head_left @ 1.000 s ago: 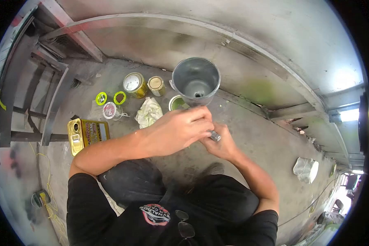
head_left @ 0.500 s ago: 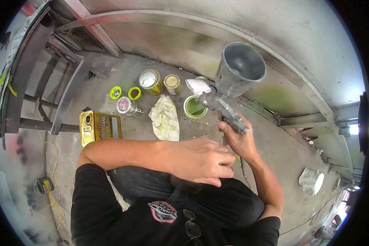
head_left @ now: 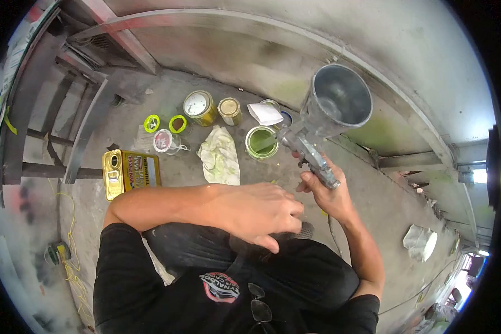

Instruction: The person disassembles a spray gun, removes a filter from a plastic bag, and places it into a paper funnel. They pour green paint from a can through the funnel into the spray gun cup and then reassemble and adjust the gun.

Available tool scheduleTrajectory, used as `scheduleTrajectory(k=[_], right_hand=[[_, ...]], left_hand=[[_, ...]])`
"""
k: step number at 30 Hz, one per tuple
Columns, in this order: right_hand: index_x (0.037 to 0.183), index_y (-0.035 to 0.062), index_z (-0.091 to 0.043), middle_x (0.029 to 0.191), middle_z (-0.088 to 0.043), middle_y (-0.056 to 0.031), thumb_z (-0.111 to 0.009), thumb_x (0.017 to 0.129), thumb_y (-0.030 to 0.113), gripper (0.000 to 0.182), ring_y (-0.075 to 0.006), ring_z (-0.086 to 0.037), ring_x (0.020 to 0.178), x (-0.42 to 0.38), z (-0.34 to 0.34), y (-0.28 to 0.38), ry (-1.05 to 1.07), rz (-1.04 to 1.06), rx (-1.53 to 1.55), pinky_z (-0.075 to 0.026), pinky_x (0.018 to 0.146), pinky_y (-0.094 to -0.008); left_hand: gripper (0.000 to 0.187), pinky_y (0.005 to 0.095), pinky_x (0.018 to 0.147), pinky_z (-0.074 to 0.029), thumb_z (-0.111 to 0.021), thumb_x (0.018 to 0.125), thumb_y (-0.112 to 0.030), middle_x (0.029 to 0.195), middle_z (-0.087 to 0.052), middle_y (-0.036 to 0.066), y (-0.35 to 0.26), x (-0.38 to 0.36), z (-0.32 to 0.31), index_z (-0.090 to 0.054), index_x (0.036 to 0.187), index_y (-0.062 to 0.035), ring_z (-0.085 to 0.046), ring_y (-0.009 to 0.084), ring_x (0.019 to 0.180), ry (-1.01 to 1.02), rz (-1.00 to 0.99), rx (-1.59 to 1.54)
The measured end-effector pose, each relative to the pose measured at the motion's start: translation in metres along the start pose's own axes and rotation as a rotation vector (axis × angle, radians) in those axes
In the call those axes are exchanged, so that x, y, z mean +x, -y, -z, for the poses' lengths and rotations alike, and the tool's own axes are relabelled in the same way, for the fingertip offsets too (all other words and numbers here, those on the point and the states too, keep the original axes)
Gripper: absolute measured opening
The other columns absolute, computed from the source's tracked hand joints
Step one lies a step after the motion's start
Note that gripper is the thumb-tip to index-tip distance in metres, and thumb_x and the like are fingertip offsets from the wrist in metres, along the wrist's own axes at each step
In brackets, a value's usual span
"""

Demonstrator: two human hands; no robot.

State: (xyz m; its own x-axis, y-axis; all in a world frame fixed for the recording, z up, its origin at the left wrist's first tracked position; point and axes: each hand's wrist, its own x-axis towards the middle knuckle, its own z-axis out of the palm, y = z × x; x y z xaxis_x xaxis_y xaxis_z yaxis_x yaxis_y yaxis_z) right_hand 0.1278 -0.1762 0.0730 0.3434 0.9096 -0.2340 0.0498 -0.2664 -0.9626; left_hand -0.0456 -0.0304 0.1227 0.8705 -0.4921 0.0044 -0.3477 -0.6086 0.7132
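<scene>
My right hand (head_left: 329, 186) is closed round the handle of a metal spray gun (head_left: 309, 153). A large grey cup (head_left: 339, 100) sits on top of the gun, its open mouth facing me, and the nozzle points left toward an open can of green paint (head_left: 261, 143) on the floor. My left hand (head_left: 264, 211) reaches across above my knees, palm down. Its fingers are loosely curled and its thumb stands apart, with nothing seen in it. Beyond the left hand a crumpled, green-stained cloth (head_left: 219, 156) lies on the floor.
A gold thinner tin (head_left: 131, 174) stands at left. Beyond it are clear cups with lime rims (head_left: 177, 124), a large paint can (head_left: 199, 108) and a smaller can (head_left: 229, 111). White paper (head_left: 265, 113) rests near the green paint. A curved metal panel (head_left: 234, 44) rises behind.
My left hand has moved left, away from the spray gun. The gun and its cup have shifted slightly right and down in view, still in my right hand.
</scene>
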Motion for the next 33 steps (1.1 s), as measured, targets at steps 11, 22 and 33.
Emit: scheduleTrajectory(k=[11,22,33], right_hand=[[0.136,0.0000,-0.056,0.125,-0.064,-0.0240,-0.074,0.091,0.018,0.051,-0.0422,-0.064,0.113,-0.048,0.021,-0.110,0.092,0.029,-0.410,-0.051,0.094,-0.0439],[0.134,0.0012,-0.061,0.125,-0.066,-0.0255,-0.073,0.093,0.022,0.047,-0.0414,-0.066,0.112,-0.068,-0.017,-0.243,0.285,-0.292,-0.253,-0.051,0.096,-0.0434],[0.112,-0.0055,-0.065,0.086,-0.064,-0.0067,-0.066,0.099,0.032,0.039,-0.0164,-0.065,0.069,-0.048,0.017,-0.273,0.137,-0.509,-0.213,-0.051,0.058,-0.0317]], left_hand=[[0.059,0.0350,0.075,-0.051,-0.082,0.081,-0.035,0.107,-0.066,0.013,0.049,-0.085,0.051,-0.063,0.128,-0.0040,-0.062,0.0250,0.091,-0.530,0.676,-0.067],[0.042,0.0298,0.066,-0.053,-0.077,0.089,-0.025,0.100,-0.070,0.007,0.145,-0.209,-0.200,-0.067,0.126,-0.0064,-0.064,0.0124,0.075,-0.778,1.182,-0.294],[0.064,0.0455,0.086,-0.052,-0.080,0.082,-0.036,0.118,-0.059,0.024,0.054,-0.253,-0.369,-0.058,0.132,-0.0043,-0.062,0.0366,0.098,-1.396,1.705,0.093]])
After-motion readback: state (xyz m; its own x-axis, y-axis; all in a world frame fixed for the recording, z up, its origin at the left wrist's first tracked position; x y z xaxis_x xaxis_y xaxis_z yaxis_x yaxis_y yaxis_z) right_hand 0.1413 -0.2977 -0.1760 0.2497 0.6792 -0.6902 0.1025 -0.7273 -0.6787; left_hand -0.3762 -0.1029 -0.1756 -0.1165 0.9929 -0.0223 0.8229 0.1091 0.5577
